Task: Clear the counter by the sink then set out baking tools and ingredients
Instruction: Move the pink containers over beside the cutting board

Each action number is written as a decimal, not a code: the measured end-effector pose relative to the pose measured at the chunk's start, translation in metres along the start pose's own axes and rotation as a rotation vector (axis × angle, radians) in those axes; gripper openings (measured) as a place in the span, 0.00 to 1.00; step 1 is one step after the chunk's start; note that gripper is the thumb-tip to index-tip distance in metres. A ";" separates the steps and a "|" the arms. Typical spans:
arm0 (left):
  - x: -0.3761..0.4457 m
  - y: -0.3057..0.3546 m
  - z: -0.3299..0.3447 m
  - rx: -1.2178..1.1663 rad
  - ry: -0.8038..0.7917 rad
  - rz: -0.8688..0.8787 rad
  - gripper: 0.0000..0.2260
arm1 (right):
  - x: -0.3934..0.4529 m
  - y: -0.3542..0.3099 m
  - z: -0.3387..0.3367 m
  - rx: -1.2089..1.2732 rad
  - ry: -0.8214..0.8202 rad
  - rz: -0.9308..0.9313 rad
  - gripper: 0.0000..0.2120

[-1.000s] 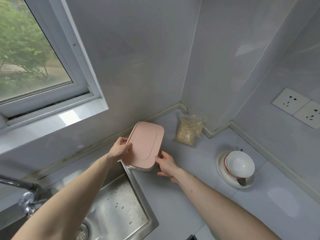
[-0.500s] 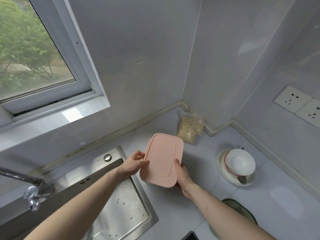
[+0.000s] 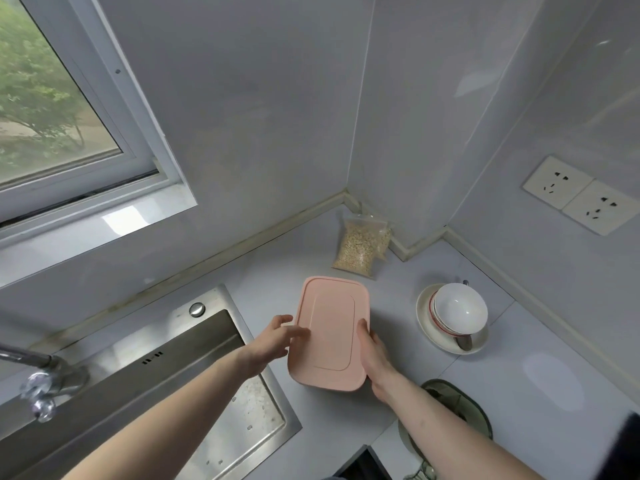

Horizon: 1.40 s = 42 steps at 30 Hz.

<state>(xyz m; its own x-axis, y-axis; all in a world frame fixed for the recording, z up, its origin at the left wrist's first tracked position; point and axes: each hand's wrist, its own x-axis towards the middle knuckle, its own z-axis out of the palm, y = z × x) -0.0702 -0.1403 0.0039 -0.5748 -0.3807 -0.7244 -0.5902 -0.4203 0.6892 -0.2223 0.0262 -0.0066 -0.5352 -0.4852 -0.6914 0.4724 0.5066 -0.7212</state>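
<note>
A pink lidded rectangular container (image 3: pixel 329 332) is held between both hands over the grey counter (image 3: pixel 540 382), just right of the sink. My left hand (image 3: pixel 273 342) grips its left edge, thumb on the lid. My right hand (image 3: pixel 374 358) grips its right edge, fingers curled round the side. A clear bag of oats (image 3: pixel 362 247) leans in the back corner. White bowls stacked on a plate (image 3: pixel 457 315), with a spoon under them, sit to the right.
A steel sink (image 3: pixel 221 386) lies at the left, with a tap (image 3: pixel 45 375) at its far left. A dark round object (image 3: pixel 457 407) shows under my right forearm. Two wall sockets (image 3: pixel 581 194) are on the right wall. A window is upper left.
Both hands have brought the pink container from near the back wall, by the sink's corner, toward me and to the right. It now lies flatter over the counter.
</note>
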 end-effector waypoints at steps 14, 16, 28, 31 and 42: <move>-0.029 -0.002 0.037 -0.032 -0.058 0.044 0.25 | -0.028 0.016 -0.008 -0.009 -0.160 0.157 0.27; -0.038 -0.004 0.043 -0.022 -0.061 0.051 0.23 | -0.037 0.018 -0.014 -0.013 -0.149 0.155 0.27; -0.105 0.042 0.109 0.041 -0.001 0.200 0.10 | -0.139 -0.010 -0.074 0.089 -0.027 0.064 0.21; -0.117 0.050 0.135 0.069 -0.031 0.197 0.18 | -0.175 -0.010 -0.100 0.140 0.045 0.021 0.18; -0.204 0.018 0.295 0.317 -0.347 0.246 0.21 | -0.341 0.080 -0.205 0.331 0.369 -0.057 0.19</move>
<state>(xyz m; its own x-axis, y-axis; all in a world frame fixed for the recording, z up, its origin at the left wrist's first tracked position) -0.1311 0.1728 0.1691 -0.8400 -0.1192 -0.5294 -0.5257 -0.0631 0.8483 -0.1452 0.3786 0.1798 -0.7508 -0.1910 -0.6324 0.5997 0.2045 -0.7737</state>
